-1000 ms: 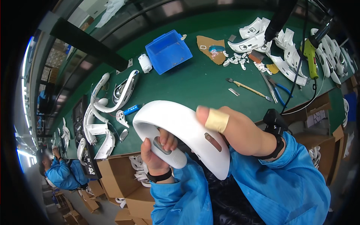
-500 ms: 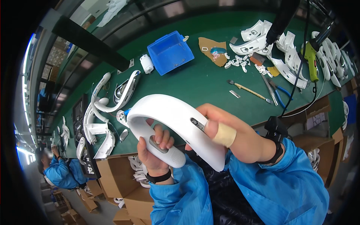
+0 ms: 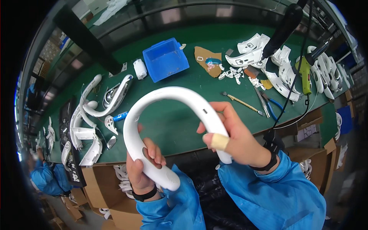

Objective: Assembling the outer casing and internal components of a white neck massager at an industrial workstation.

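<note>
Both of my hands hold a white U-shaped neck fan (image 3: 172, 92) above the near edge of the green bench, its bend pointing away from me. My left hand (image 3: 141, 174) is closed round the left arm of the fan, beside a grey oval panel and a perforated end. On the other arm, my right hand (image 3: 241, 143) grips near the tip, with a tan strip wrapped round its thumb. A small dark slot shows in the shell just above the right fingers. Part of the left fingers is hidden behind the fan.
Opened neck-fan parts (image 3: 90, 122) and a blue cylinder (image 3: 120, 116) lie left. Farther back stand a blue bin (image 3: 165, 61) and white roll (image 3: 140, 69). Pliers (image 3: 274, 107), a brush (image 3: 243, 103), white shells (image 3: 245, 57) and a green electric screwdriver (image 3: 305, 76) occupy the right. Cardboard boxes (image 3: 105, 184) sit below.
The neck fan has turned so its U faces me more fully, and its right arm has swung up. My right hand has shifted toward that arm's tip. Both hands keep hold.
</note>
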The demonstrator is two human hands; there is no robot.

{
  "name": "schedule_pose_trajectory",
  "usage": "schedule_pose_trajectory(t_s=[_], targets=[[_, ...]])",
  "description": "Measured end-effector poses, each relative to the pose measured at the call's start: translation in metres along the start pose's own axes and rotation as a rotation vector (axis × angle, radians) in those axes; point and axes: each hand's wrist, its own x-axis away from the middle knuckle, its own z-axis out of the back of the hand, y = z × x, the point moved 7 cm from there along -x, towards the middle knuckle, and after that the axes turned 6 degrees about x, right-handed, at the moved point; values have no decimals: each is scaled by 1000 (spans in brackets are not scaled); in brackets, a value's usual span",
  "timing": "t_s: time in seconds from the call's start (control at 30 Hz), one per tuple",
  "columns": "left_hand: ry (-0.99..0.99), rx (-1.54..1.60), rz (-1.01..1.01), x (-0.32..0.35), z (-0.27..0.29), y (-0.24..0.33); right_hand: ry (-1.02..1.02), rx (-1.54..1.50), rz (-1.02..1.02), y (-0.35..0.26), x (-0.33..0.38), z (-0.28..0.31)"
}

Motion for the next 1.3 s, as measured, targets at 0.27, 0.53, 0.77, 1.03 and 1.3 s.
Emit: schedule_pose_trajectory(t_s=[0.27,0.53,0.77,1.03,1.3], targets=[[-37,-6,157,24,-26,-15,35,-89,-259,31,63,18],[111,-278,407,43,-4,-57,215,-380,-580,98,108,17],[125,-362,362,40,-3,-63,181,-245,-518,93,104,14],[-4,-331,324,42,2,-53,177,-283,-507,94,99,16],[164,-58,-10,32,20,-25,79,453,313,-15,54,-9]])
